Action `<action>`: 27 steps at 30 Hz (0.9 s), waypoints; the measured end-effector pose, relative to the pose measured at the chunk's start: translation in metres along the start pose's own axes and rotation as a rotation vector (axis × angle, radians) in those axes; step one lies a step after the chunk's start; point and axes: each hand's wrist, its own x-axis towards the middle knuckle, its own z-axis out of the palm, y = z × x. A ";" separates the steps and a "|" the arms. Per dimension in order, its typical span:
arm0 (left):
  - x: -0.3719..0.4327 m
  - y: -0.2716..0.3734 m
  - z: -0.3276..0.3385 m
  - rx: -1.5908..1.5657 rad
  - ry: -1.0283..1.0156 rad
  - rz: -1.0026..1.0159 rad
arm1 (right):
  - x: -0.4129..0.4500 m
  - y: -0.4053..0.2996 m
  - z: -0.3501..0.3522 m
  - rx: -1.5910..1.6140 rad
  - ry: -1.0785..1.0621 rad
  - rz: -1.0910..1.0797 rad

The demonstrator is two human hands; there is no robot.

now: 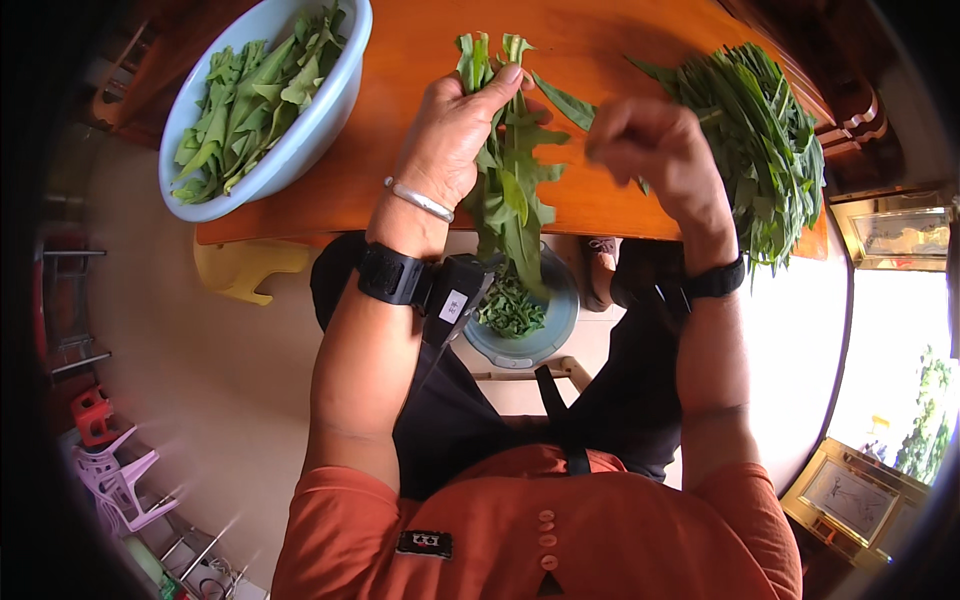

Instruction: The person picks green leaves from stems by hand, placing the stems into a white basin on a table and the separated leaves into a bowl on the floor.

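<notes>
My left hand (457,127) grips a small bunch of long, jagged green leaves (517,187). Their cut stem ends stick up past my thumb, and the blades hang down over the table's front edge. To the right, my right hand (652,142) is blurred, its fingers curled around a single narrow leaf (566,103) that points towards my left hand. Part of that leaf is hidden by the fingers. Below the hanging leaves, a blue-grey basin (559,330) on the floor between my legs holds short green leaf pieces (511,311).
A light blue basin (330,120) with whole leaves stands on the wooden table (409,37) at left. A thick pile of greens (765,150) lies at the right edge. A yellow plastic stool (247,266) is under the table's left side. A black device (457,292) is strapped to my left wrist.
</notes>
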 end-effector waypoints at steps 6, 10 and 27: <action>0.001 0.007 -0.007 -0.125 -0.035 -0.102 | -0.009 -0.001 0.023 -0.266 -0.737 0.094; -0.003 0.009 -0.003 -0.108 0.017 -0.095 | -0.010 -0.010 0.025 -0.401 -0.707 0.134; -0.014 -0.004 0.018 0.194 -0.273 -0.199 | 0.010 0.017 0.016 -0.705 0.147 -0.623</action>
